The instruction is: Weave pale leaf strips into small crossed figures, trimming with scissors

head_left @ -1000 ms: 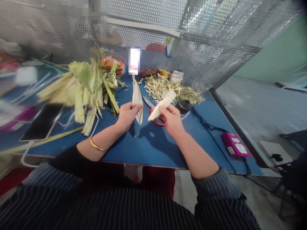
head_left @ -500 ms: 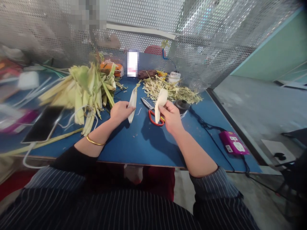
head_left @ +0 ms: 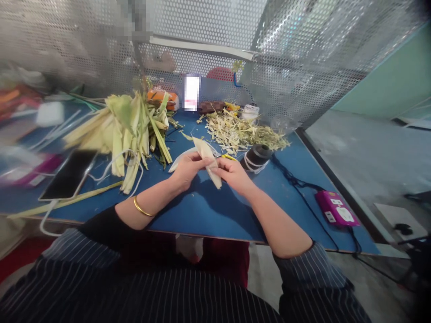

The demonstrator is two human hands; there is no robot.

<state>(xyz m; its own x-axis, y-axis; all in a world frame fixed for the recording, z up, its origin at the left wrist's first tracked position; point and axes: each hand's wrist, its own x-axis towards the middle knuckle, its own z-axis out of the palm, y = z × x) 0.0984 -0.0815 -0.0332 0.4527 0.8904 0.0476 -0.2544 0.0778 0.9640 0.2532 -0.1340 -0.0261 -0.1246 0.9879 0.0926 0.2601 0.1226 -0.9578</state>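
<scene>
In front of me over the table, my left hand [head_left: 188, 170] pinches a pale corn husk strip [head_left: 204, 151]. My right hand [head_left: 233, 176] is closed on the lower part of that same strip, its fingers close to the left thumb. A second whitish husk piece [head_left: 175, 165] shows behind my left hand and seems to be held in it too. Scissors with a yellow patch on the handle [head_left: 229, 157] lie just beyond my hands, mostly hidden. Right of them stands a dark cone of thread [head_left: 256, 157] with white string around it.
A bundle of corn husks [head_left: 126, 128] lies at the left, near a phone [head_left: 69, 175] with a white cable. Husk scraps [head_left: 239, 128] are heaped at the back. On the right sits a purple power strip [head_left: 336, 208] with black cords. A perforated metal screen [head_left: 202, 27] borders the blue table [head_left: 215, 215].
My hands have come together from apart. The right hand's husk strip, upright before, now slants between both hands. The scissors have become mostly covered, and the view has shifted slightly.
</scene>
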